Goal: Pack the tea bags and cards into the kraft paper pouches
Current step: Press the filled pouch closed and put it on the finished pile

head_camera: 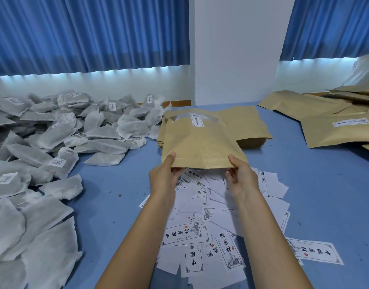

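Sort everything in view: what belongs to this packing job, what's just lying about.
Job: held pouch, gripped by left hand and right hand; pouch stack; tea bags; cards; pouches at right.
Lying about: curtains; white bag; crumbs on table.

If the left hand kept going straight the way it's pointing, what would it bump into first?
The left hand grips the near edge of the kraft pouch. Pushing on forward, it would probably meet the stack of pouches lying just behind, though how far back is hard to judge.
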Tool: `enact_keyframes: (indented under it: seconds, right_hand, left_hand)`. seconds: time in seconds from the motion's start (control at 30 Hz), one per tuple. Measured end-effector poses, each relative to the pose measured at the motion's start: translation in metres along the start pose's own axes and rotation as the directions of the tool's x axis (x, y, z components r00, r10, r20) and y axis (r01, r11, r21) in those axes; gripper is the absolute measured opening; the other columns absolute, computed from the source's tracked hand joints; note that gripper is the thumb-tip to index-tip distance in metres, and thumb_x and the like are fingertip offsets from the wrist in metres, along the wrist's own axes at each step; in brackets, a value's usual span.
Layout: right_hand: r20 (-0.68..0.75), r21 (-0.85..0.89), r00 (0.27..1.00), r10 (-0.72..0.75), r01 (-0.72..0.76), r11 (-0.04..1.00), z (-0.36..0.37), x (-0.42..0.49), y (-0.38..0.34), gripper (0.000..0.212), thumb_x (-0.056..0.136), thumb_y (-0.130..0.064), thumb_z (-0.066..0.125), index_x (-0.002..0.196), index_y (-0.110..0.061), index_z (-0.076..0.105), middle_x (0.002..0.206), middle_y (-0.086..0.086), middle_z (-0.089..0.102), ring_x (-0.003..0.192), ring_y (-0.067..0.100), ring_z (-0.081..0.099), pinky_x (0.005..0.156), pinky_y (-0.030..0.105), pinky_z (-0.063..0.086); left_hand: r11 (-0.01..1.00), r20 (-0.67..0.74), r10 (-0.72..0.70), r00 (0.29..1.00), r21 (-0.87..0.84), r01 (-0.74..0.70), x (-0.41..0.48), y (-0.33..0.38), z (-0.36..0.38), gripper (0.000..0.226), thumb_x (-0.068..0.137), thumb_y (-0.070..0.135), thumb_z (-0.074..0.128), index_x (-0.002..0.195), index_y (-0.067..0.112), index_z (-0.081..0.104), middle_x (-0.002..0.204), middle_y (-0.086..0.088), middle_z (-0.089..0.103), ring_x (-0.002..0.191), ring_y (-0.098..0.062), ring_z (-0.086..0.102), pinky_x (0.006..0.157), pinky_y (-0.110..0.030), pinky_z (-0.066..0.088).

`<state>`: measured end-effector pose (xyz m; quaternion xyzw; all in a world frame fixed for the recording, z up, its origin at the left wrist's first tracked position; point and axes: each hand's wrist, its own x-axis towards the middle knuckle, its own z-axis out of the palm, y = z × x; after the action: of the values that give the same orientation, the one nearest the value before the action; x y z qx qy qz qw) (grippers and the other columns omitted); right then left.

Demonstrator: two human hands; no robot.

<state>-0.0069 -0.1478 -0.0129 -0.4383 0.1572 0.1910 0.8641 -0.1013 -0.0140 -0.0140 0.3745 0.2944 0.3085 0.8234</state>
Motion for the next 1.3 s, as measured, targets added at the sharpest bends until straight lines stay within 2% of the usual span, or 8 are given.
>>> enact_keyframes:
  seconds: [0.1, 0.27, 0.37, 0.57, 0.73, 0.83, 0.93, 1.3]
  right_hand:
    - [0.007, -0.039, 0.998, 0.059, -0.059, 0.997, -0.002, 0.001, 0.0, 0.009, 0.086, -0.005, 0.061, 0.089, -0.012, 0.058, 0.078, 0.001, 0.053, 0.064, 0.011, 0.046, 0.051, 0.018, 0.039]
    - [0.062, -0.092, 0.997, 0.056, -0.05, 0.995, -0.001, -0.007, 0.0, 0.006, 0.089, -0.007, 0.059, 0.086, -0.012, 0.056, 0.075, 0.007, 0.057, 0.057, 0.016, 0.058, 0.052, 0.023, 0.044]
    - [0.096, -0.252, 0.993, -0.068, 0.091, 0.963, 0.004, -0.011, 0.002, 0.017, 0.092, 0.004, 0.045, 0.084, -0.01, 0.052, 0.069, 0.012, 0.06, 0.035, 0.009, 0.056, 0.032, 0.015, 0.031]
    - [0.148, -0.436, 0.945, -0.293, 0.328, 0.838, 0.005, -0.023, 0.008, 0.035, 0.086, 0.009, 0.033, 0.082, -0.016, 0.058, 0.042, 0.006, 0.05, 0.028, 0.01, 0.043, 0.031, 0.014, 0.026]
    - [0.093, -0.246, 0.978, -0.185, 0.203, 0.948, -0.013, -0.035, -0.012, 0.038, 0.087, 0.014, 0.032, 0.089, -0.015, 0.055, 0.059, 0.003, 0.038, 0.035, 0.007, 0.028, 0.034, 0.015, 0.019]
    - [-0.003, -0.138, 0.967, -0.256, 0.253, 0.957, -0.028, -0.043, -0.038, 0.042, 0.085, 0.015, 0.032, 0.081, -0.02, 0.055, 0.062, 0.0, 0.04, 0.041, 0.009, 0.027, 0.035, 0.016, 0.021]
    - [-0.132, 0.0, 0.941, -0.313, 0.316, 0.949, -0.053, -0.046, -0.068, 0.046, 0.085, 0.014, 0.034, 0.094, -0.023, 0.058, 0.063, -0.003, 0.044, 0.045, 0.01, 0.026, 0.036, 0.017, 0.023]
    - [-0.417, 0.084, 0.821, -0.389, 0.462, 0.883, -0.185, -0.031, -0.142, 0.044, 0.083, 0.013, 0.033, 0.091, -0.016, 0.065, 0.063, -0.002, 0.049, 0.042, 0.009, 0.027, 0.037, 0.017, 0.025]
  left_hand:
    - [0.997, 0.104, -0.074, 0.992, -0.015, 0.076, -0.006, -0.013, 0.004, 0.028, 0.079, 0.01, 0.075, 0.104, 0.006, 0.062, 0.097, -0.007, 0.074, 0.089, -0.02, 0.071, 0.069, -0.028, 0.058]
    - [0.999, 0.02, -0.026, 0.999, -0.022, 0.027, -0.002, -0.014, 0.006, 0.037, 0.077, 0.005, 0.076, 0.111, 0.002, 0.062, 0.107, -0.01, 0.07, 0.094, -0.022, 0.07, 0.062, -0.023, 0.057]
    - [0.998, 0.002, -0.004, 1.0, -0.064, 0.004, 0.0, -0.016, 0.004, 0.04, 0.079, 0.005, 0.074, 0.116, 0.002, 0.06, 0.111, -0.011, 0.068, 0.098, -0.022, 0.068, 0.061, -0.022, 0.056]
    - [0.995, 0.21, -0.099, 0.973, 0.012, 0.099, -0.002, -0.024, 0.008, 0.034, 0.084, -0.001, 0.066, 0.116, -0.001, 0.057, 0.111, -0.013, 0.068, 0.093, -0.02, 0.07, 0.067, -0.025, 0.057]
    - [0.998, 0.286, -0.056, 0.957, 0.047, 0.044, -0.009, -0.023, 0.025, 0.029, 0.083, -0.01, 0.062, 0.109, 0.004, 0.059, 0.111, -0.014, 0.068, 0.101, -0.027, 0.067, 0.078, -0.036, 0.057]
    - [0.995, 0.345, -0.063, 0.937, 0.091, 0.033, -0.027, -0.028, 0.062, 0.033, 0.084, -0.01, 0.06, 0.115, 0.001, 0.058, 0.115, -0.015, 0.066, 0.101, -0.026, 0.066, 0.067, -0.03, 0.059]
    - [0.987, 0.393, -0.138, 0.909, 0.129, 0.094, -0.051, -0.043, 0.104, 0.039, 0.084, -0.01, 0.061, 0.122, -0.009, 0.054, 0.119, -0.02, 0.063, 0.104, -0.03, 0.063, 0.058, -0.026, 0.057]
    - [0.943, 0.533, -0.33, 0.779, 0.153, 0.295, -0.117, -0.167, 0.201, 0.036, 0.085, -0.016, 0.052, 0.117, 0.001, 0.053, 0.103, -0.012, 0.065, 0.09, -0.024, 0.064, 0.057, -0.029, 0.057]
